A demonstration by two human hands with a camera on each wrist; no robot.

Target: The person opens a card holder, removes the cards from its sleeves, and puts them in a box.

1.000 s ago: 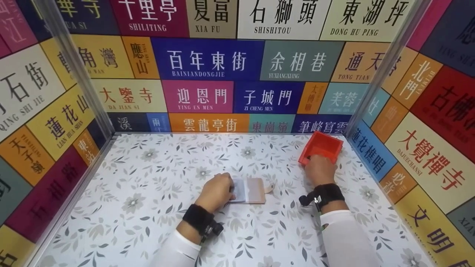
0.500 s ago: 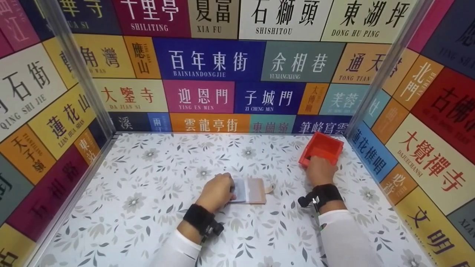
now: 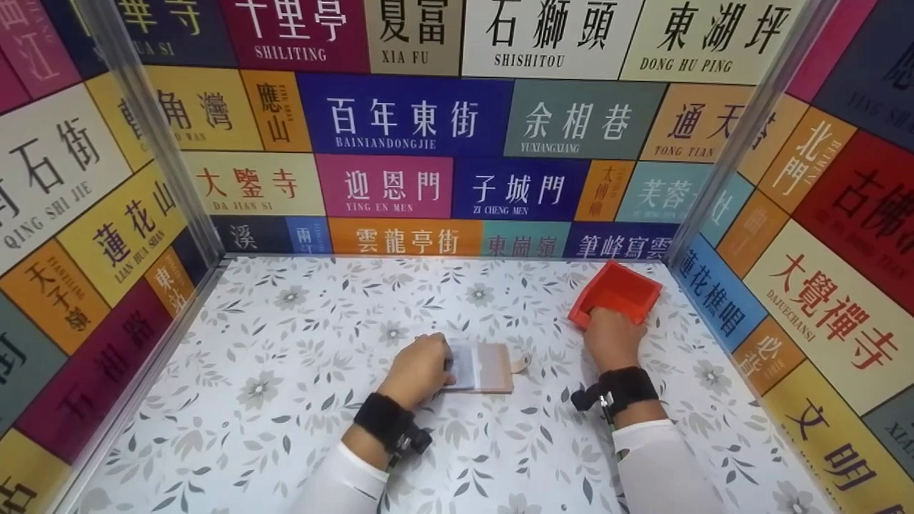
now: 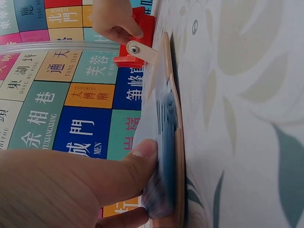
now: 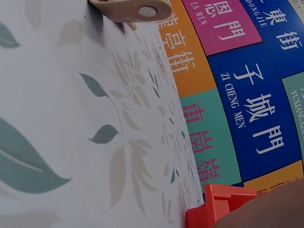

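Observation:
A tan card holder (image 3: 495,368) with clear sleeves and a snap strap lies open on the patterned tabletop, left of the red bin. My left hand (image 3: 418,368) grips its left part; in the left wrist view the thumb (image 4: 145,152) lies against the bunched sleeves (image 4: 166,128), a finger curled below. Farther right, my right hand (image 3: 614,339) reaches over the near wall of an open red plastic bin (image 3: 628,285). Its fingertips are hidden inside, so I cannot tell whether they hold anything. The right wrist view catches only a corner of the bin (image 5: 211,204) and the strap's snap (image 5: 147,11).
Panels printed with place names (image 3: 400,118) wall in the white leaf-patterned tabletop (image 3: 321,307) at the back and both sides. The bin stands near the back right corner, close to the right panel (image 3: 714,293).
The right hand and the red bin have shifted slightly toward the person, the bin turning a little. The left hand and card holder have stayed put.

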